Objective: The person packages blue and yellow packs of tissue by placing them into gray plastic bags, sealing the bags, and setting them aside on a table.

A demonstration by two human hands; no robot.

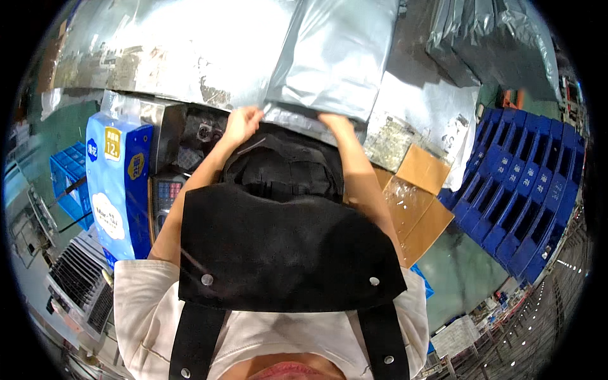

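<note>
A filled grey plastic bag (335, 54) lies on the metal-topped table in front of me, its flap edge toward my body. My left hand (242, 125) is closed in a pinch at the near left corner of that edge. Near the right end of the same edge is my right hand (337, 123), its fingers closed at the flap and partly hidden and blurred there. Between my forearms, below the table edge, the black apron (285, 247) bunches up.
A blue and white package (117, 183) stands at left, beside a metal box (166, 130) and a calculator-like keypad (170, 191). Cardboard (411, 215) sits right of my arm. Farther right are stacked blue plastic crates (519, 183) and a stack of grey bags (500, 44).
</note>
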